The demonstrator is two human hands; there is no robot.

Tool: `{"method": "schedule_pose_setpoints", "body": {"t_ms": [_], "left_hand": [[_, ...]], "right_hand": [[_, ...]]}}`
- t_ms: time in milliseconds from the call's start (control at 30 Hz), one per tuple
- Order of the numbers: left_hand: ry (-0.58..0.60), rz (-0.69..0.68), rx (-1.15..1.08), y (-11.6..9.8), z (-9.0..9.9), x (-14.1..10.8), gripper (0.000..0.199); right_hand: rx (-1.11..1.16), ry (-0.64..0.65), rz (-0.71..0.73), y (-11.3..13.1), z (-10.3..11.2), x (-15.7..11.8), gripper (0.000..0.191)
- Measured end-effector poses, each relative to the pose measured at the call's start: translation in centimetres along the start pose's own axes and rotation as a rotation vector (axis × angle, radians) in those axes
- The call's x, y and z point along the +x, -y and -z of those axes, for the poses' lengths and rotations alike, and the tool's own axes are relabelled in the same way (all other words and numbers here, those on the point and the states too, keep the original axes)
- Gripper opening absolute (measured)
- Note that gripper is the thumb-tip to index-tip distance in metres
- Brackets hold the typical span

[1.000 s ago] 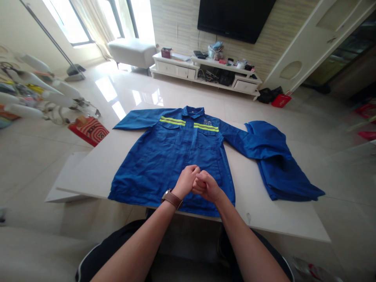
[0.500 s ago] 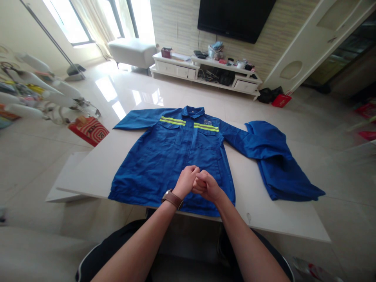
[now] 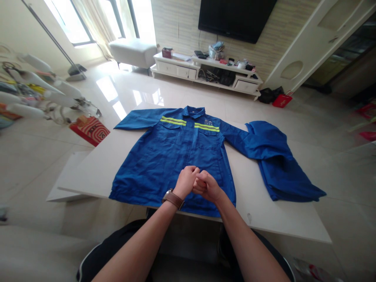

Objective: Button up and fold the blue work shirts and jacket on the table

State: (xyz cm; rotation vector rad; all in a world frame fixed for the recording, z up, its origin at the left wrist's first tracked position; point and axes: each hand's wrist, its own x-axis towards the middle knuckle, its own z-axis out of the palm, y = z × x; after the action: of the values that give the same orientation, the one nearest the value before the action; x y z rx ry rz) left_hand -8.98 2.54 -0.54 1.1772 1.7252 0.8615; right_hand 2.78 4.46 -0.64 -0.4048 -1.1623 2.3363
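A blue work jacket (image 3: 164,156) with yellow-green reflective chest strips lies spread on its back, collar away from me and hem at the near table edge. Above its lower front, my left hand (image 3: 187,181) and my right hand (image 3: 208,185) meet knuckle to knuckle. Both are curled into fists, and no object shows in either. A brown-strapped watch (image 3: 174,199) is on my left wrist. To the right, a folded blue garment (image 3: 282,164) lies by the jacket's sleeve end, which appears to overlap it.
Under the clothes is a white table (image 3: 85,176). A red patterned bag (image 3: 92,130) hangs beyond its left edge, near white-armed equipment (image 3: 58,90). Across the tiled floor stand a white TV cabinet (image 3: 176,69) holding small items, a pale bench (image 3: 133,51) and a red bag (image 3: 282,100).
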Motion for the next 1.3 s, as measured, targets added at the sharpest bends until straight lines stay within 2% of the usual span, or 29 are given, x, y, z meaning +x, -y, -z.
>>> {"method": "schedule_pose_setpoints", "body": {"t_ms": [233,467,1067,1300], "left_hand": [[-0.080,0.017,0.107,-0.23,0.36,-0.29,0.033],[-0.151,0.024,0.066,-0.71,0.37,-0.27,0.033],[-0.091,0.036,0.115,-0.33,0.44,-0.21,0.037],[-0.009,0.074,0.029,-0.35,0.25,-0.01,0.036]], "right_hand": [[-0.049,-0.009,0.004,0.13,-0.54,0.05,0.072],[-0.104,-0.049,0.005,0.28,-0.67,0.11,0.073],[-0.076,-0.009,0.034,0.18,-0.61,0.11,0.069],[-0.055,0.006,0.042,0.21,-0.74,0.18,0.070]]}}
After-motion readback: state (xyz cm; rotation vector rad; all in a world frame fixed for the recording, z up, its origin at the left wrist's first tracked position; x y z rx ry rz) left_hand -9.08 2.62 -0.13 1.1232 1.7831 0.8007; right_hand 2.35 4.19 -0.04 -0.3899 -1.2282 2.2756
